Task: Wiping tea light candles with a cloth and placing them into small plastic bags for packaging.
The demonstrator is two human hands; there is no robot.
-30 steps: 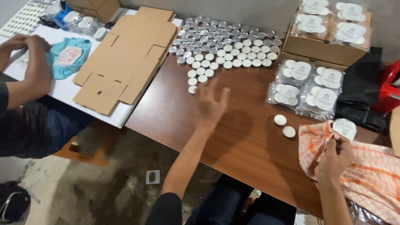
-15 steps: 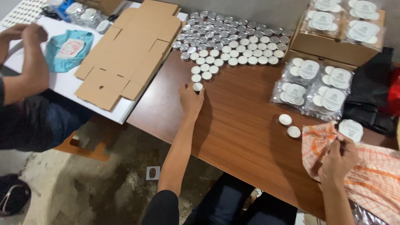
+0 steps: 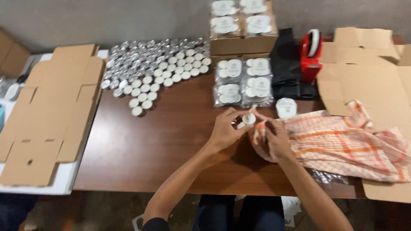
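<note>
My left hand (image 3: 226,128) holds a small white tealight candle (image 3: 248,118) above the brown wooden table (image 3: 162,145). My right hand (image 3: 274,136) grips a bunched corner of the orange-and-white checked cloth (image 3: 342,139) and presses it against the candle. Both hands meet near the table's middle, just in front of clear bags of candles (image 3: 243,87). A single round white candle (image 3: 285,107) lies beside the cloth.
Several loose silver-cupped tealights (image 3: 154,68) spread over the far left of the table. Flat cardboard box blanks (image 3: 51,111) lie at left and more cardboard blanks (image 3: 368,64) at right. A cardboard box of bagged candles (image 3: 242,25), black bags (image 3: 291,64) and a red tape dispenser (image 3: 311,53) stand at the back.
My left hand reached to the loose tealights, took one and brought it back to the cloth in my right hand. The view swung right; the other person at left is out of view.
</note>
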